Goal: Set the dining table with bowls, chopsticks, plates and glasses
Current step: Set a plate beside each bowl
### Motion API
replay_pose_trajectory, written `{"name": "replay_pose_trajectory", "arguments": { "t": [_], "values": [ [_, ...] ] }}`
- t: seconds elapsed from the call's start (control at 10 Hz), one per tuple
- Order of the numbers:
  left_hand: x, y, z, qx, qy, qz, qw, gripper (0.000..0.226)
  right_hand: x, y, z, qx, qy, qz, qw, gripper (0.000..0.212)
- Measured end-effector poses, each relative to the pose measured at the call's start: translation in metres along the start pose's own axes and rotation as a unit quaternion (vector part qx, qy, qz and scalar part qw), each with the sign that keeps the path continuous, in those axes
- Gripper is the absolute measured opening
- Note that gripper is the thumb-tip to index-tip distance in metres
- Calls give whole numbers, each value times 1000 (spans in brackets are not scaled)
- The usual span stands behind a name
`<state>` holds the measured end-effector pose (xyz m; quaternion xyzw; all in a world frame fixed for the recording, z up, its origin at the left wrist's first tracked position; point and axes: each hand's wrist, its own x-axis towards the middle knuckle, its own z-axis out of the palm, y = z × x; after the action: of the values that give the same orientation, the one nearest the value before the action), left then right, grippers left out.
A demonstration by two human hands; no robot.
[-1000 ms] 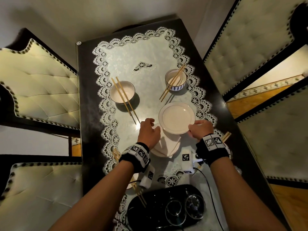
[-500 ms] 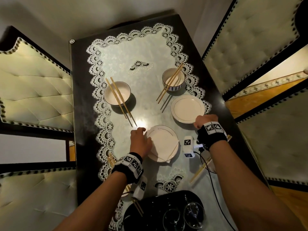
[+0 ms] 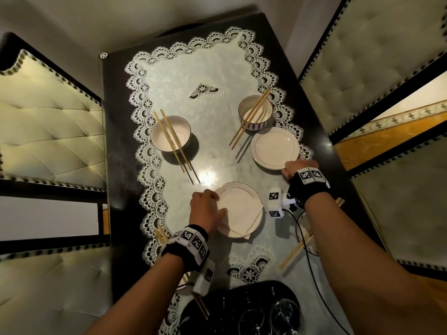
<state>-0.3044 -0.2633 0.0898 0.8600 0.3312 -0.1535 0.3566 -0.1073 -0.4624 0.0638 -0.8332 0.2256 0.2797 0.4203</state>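
While left hand [image 3: 206,210] grips near plate [image 3: 242,207] rim, right hand [image 3: 298,168] pinches far plate [image 3: 274,147] edge.

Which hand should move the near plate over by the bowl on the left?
Probably left. The left hand grips the near plate, on the left bowl's side; the right hand holds the far plate.

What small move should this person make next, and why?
Probably the left hand should lift the near plate, whose rim its fingers grip, toward the left bowl. That bowl has chopsticks but no plate, while the far plate, at the right hand, already lies beside the right bowl.
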Motion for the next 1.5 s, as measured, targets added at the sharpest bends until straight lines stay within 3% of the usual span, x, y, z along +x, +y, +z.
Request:
{"name": "replay_pose_trajectory", "arguments": {
  "t": [0.1, 0.2, 0.4, 0.6, 0.8, 0.9, 1.1, 1.2, 1.4, 1.5],
  "values": [
    [11, 7, -3, 10, -5, 2, 1000, 38, 2, -18, -2, 105, -5, 28, 994, 44],
    [29, 13, -8, 4, 4, -1, 1000, 32, 12, -31, -2, 88, -3, 11, 996, 53],
    [69, 25, -20, 29, 11, 10, 999, 19, 26, -59, 4, 73, 19, -17, 997, 44],
    [109, 34, -31, 48, 39, 15, 998, 20, 26, -84, 29, 55, 65, -23, 996, 33],
    [142, 44, -35, -7, 19, 45, 999, 16, 40, -84, 54, 162, -9, -8, 987, 15],
    [158, 48, -33, -63, 1, 48, 997, 16, 45, -82, 69, 128, -44, -31, 990, 15],
    [177, 55, -29, -179, -33, 70, 981, 21, 54, -80, 83, -5, -111, -62, 992, 58],
    [177, 52, -25, -231, -62, 82, 968, 29, 57, -79, 84, -6, -167, -37, 985, 70],
    [166, 25, -8, -268, -138, 63, 951, 43, 63, -61, 85, -98, -261, -58, 959, 68],
    [158, 10, -4, -247, -155, 57, 955, 45, 60, -52, 89, -171, -286, -122, 935, 47]
  ]
}}
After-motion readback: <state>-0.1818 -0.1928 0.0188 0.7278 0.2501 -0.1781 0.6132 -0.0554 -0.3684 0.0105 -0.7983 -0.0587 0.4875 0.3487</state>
